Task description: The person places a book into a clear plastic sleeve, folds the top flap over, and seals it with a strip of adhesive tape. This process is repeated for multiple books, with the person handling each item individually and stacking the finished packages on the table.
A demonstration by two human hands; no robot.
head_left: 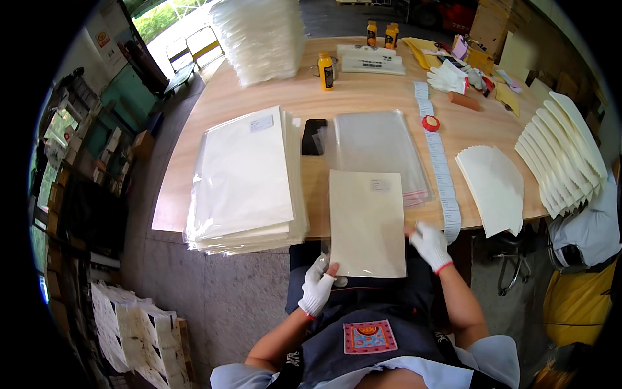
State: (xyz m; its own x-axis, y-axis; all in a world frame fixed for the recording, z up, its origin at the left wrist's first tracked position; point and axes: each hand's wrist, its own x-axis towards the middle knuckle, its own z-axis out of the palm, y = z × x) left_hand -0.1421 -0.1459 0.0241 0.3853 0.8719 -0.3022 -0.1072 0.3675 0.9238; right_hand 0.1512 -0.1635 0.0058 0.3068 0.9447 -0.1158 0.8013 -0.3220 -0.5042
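Observation:
A cream sheet in a clear plastic sleeve point(367, 227), with a small label near its top right, lies partly over the table's near edge and my lap. My left hand point(317, 285), in a white glove with bare fingertips, pinches its lower left corner. Beside its right edge is my right hand point(430, 246), gloved the same way, fingers apart and a bare fingertip close to the sleeve. Behind it lies a pile of empty clear sleeves point(372, 139). To the left rises a thick stack of sleeved cream sheets point(249, 175), the top one labelled.
A strip of labels point(440, 172) runs down the wooden table point(184, 172), under a red round object point(430, 123). Cream sheets point(492, 188) and a fanned stack point(564, 155) sit right. Farther back are a phone point(314, 137), orange bottle point(326, 72) and plastic pile point(259, 39).

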